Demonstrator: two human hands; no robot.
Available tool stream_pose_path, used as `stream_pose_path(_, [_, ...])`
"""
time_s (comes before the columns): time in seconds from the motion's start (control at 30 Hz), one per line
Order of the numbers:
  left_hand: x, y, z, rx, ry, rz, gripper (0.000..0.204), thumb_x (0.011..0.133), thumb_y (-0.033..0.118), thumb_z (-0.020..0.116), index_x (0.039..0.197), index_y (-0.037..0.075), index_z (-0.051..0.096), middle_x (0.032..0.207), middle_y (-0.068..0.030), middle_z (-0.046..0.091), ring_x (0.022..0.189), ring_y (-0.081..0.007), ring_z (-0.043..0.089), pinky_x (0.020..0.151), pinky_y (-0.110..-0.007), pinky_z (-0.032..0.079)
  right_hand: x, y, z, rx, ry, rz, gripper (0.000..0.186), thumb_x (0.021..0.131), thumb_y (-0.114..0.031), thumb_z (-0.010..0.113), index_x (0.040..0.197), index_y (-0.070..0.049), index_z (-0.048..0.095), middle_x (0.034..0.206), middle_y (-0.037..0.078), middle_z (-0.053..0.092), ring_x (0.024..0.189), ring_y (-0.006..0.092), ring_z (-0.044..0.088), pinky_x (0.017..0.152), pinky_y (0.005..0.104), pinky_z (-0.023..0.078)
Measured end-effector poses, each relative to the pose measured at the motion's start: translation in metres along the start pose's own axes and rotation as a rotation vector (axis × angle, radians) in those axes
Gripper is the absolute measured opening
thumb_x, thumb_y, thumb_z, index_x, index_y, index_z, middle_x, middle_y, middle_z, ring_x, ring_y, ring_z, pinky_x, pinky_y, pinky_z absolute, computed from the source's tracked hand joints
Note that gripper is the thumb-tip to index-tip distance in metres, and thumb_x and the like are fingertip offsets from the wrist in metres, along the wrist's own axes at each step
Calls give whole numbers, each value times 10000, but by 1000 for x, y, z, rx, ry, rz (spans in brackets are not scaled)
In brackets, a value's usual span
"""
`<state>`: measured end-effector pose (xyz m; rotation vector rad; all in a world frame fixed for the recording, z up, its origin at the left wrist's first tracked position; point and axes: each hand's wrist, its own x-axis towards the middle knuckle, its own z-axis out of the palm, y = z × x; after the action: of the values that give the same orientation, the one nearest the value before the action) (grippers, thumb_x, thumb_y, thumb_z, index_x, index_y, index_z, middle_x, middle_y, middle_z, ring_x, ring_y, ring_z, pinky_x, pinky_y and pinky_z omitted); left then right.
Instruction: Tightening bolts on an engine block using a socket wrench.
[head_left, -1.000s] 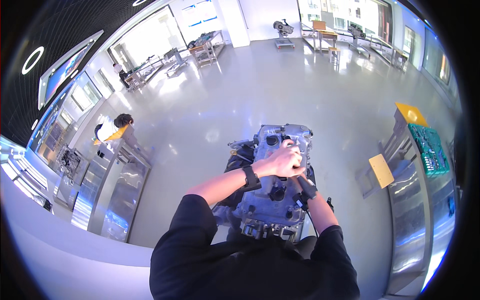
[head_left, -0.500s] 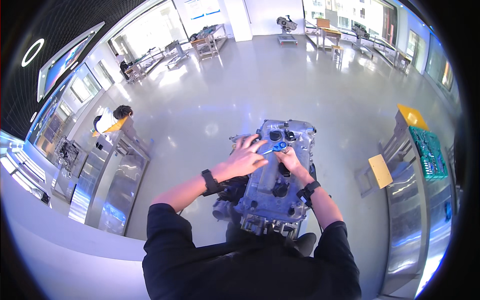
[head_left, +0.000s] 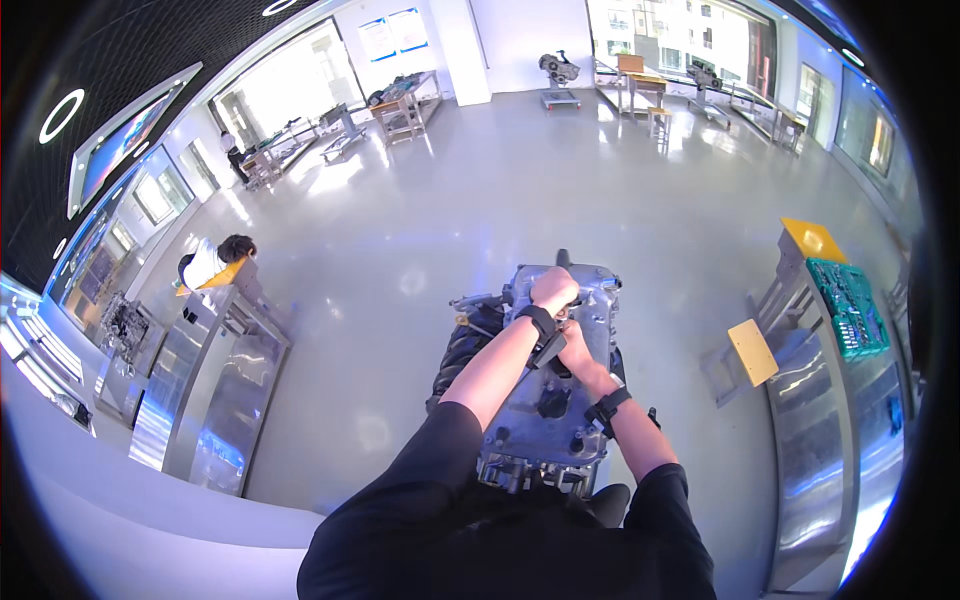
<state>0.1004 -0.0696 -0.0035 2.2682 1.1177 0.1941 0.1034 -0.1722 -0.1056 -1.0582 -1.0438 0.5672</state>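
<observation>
We're over a dull grey engine with dark holes, both our wrists in black straps and our sleeves black too. The floor is pale glossy grey. Off to our right there's a green tray and two yellow panels.

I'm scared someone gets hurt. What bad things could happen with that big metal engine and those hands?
Both hands press close together on the grey engine block: the left hand is a fist near its far end, the right hand just behind. If one slips, knuckles might hit the hard, bumpy metal. The person also leans over the block, so a sudden slip could tip them forward onto it.
</observation>
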Motion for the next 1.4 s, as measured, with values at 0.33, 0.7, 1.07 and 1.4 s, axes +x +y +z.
stream_pose_path(0.33, [-42, 21, 26, 587, 259, 495, 199, 834, 106, 553, 996, -9, 549, 801, -173, 696, 773, -300, 699, 700, -422, 503, 5, 16, -6, -234, 57, -115, 174, 896, -125, 568, 992, 6, 629, 909, 50, 659, 892, 151, 603, 783, 318, 490])
stream_pose_path(0.7, [-73, 34, 25, 394, 1, 649, 563, 808, 570, 599, 687, 25, 675, 629, -148, 641, 665, -307, 669, 610, -423, 511, -13, 15, -25, -248, -55, -47, 171, 887, -135, 570, 973, 0, 630, 885, 55, 650, 879, 165, 603, 764, 337, 490])
stream_pose_path(1.07, [-90, 6, -11, 264, -124, 829, 662, 884, 609, 461, 612, 47, 681, 526, -161, 563, 513, -351, 585, 514, -441, 449, -17, 11, -27, -296, -72, -56, 169, 878, -145, 572, 953, -5, 630, 861, 59, 641, 865, 178, 603, 746, 356, 490])
stream_pose_path(1.4, [-122, -34, -20, 151, -88, 1402, 247, 795, 184, 640, 600, 36, 612, 757, -66, 625, 916, -239, 582, 934, -437, 387, -16, 9, -35, -293, -217, -48, 168, 869, -154, 574, 935, -10, 631, 840, 63, 633, 853, 190, 603, 728, 373, 490])
